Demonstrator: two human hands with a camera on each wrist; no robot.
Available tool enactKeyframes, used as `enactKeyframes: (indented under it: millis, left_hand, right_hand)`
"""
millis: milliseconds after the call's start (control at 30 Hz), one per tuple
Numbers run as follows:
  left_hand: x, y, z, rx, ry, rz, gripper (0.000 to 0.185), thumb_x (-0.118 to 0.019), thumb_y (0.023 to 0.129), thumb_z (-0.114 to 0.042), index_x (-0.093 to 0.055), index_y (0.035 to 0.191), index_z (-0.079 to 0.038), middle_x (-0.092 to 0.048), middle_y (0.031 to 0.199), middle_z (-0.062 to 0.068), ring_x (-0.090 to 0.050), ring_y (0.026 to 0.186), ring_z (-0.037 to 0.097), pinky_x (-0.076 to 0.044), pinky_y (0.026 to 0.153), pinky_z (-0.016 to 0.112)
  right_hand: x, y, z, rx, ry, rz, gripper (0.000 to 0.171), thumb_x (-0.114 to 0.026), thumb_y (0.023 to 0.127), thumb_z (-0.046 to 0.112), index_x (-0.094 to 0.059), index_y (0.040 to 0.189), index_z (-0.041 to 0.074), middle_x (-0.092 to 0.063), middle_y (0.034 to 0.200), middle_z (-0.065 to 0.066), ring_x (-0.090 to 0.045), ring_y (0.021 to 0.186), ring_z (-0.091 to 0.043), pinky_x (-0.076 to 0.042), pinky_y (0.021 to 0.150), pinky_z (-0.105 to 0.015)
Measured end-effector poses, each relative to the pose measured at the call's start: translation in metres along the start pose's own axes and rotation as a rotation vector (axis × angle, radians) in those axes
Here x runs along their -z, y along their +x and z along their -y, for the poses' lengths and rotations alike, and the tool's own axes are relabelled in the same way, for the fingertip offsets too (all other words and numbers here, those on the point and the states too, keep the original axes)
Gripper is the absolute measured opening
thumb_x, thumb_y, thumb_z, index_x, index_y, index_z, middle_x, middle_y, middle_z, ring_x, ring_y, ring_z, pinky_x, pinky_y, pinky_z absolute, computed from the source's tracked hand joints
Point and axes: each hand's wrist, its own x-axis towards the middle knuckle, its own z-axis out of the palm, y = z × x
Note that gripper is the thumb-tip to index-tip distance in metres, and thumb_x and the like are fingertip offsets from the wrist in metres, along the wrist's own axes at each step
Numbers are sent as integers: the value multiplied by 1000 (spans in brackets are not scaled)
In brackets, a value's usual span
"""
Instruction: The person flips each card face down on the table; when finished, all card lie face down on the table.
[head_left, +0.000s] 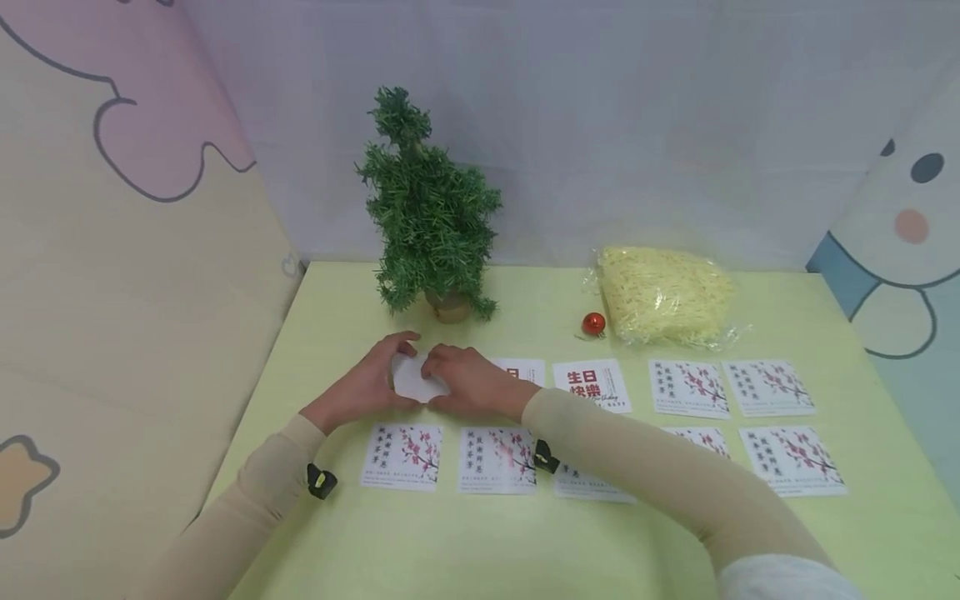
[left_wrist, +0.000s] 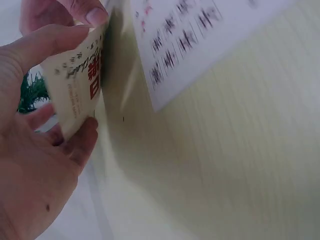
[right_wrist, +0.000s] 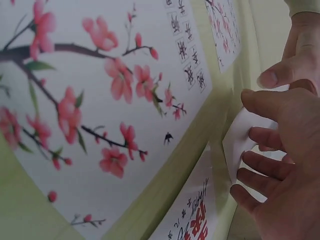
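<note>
Both hands meet at the table's middle left, just in front of a small green tree (head_left: 428, 208). Between them is a small white card (head_left: 415, 381), held up off the table. My left hand (head_left: 372, 383) pinches its left edge with thumb and fingers; the left wrist view shows red characters printed on the card (left_wrist: 75, 90). My right hand (head_left: 468, 382) grips its right edge, fingers curled around the white card (right_wrist: 245, 142) in the right wrist view. Part of the card is hidden by the fingers.
Several plum-blossom cards (head_left: 402, 454) lie in two rows across the green table (head_left: 450, 542), with a red-lettered card (head_left: 592, 385) among them. A red bauble (head_left: 593, 323) and a bag of yellow paper shreds (head_left: 663, 293) sit behind. Padded walls close in on the left and back.
</note>
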Motion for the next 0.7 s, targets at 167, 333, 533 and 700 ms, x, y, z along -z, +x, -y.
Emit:
enactKeyframes:
  millis: [167,333,533,700]
  left_hand:
    - [-3,2,7,-70,274,32,82,-91,81,-23,-58,155,-11,-59,149,12,-57,136,36,-37,119,65]
    - [-2,3,11,-94,344,31,74,-92,82,-19,-63,150,-12,-62,147,13,-52,141,39,-37,117,69]
    - [-1,2,13,-117,337,47,73,-94,81,-14,-65,148,-13,-61,150,13,-53,141,41,-37,115,70]
    - [0,3,3,-126,324,33,75,-97,83,-21,-64,150,-14,-60,150,14,-51,142,41,-34,118,69]
  right_hand:
    - [0,0,1,9,-101,4,46,-78,102,45,-73,140,19,-62,149,-4,-57,140,-23,-43,121,-46]
    - [1,-1,1,28,-136,-17,42,-79,102,45,-76,136,20,-63,146,-4,-59,135,-23,-43,117,-46]
    - [12,-18,-8,-41,-97,-33,52,-79,101,44,-71,143,14,-64,148,-5,-56,142,-26,-38,123,-50]
    - [35,-54,-30,-157,-146,-25,78,-86,91,55,-65,147,5,-60,146,-12,-53,134,-32,-40,118,-55]
